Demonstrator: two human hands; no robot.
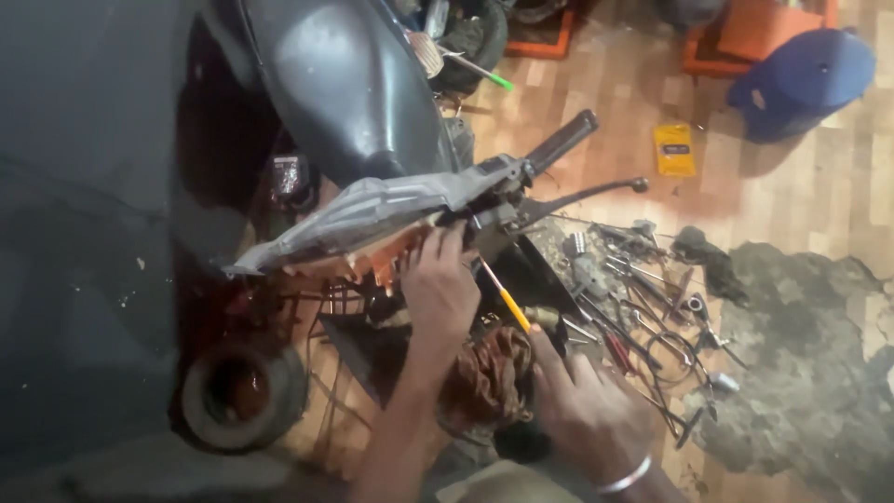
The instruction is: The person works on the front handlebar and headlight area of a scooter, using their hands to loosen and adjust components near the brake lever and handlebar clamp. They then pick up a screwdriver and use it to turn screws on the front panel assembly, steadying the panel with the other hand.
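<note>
Hands low centre: right hand [587, 410] clamped on yellow-handled screwdriver [507, 303], left hand [438, 289] fingers apart, pressed under scooter handlebar cowl [372, 210]. Loose tools [643, 307] at 3 o'clock crowd the plank floor [819, 186]. Blue helmet [801, 79] at 1 o'clock. Screwdriver tip hidden.

We have the left hand [438, 289] up under the scooter handlebar [438, 200], fingers on the orange inner part [377, 256] just below the grey cover, while the right hand [582, 410] sits lower right, fingers curled round a yellow-handled screwdriver [505, 298] whose shaft points up toward the brake lever [582, 196] mount. Between our hands lies a brownish rag [489, 377]; loose tools [643, 298] are scattered on the wooden floor [819, 186] to the right. Front wheel [237, 391] is lower left; a yellow packet [674, 149] and a blue helmet [801, 79] lie well apart, upper right.
</note>
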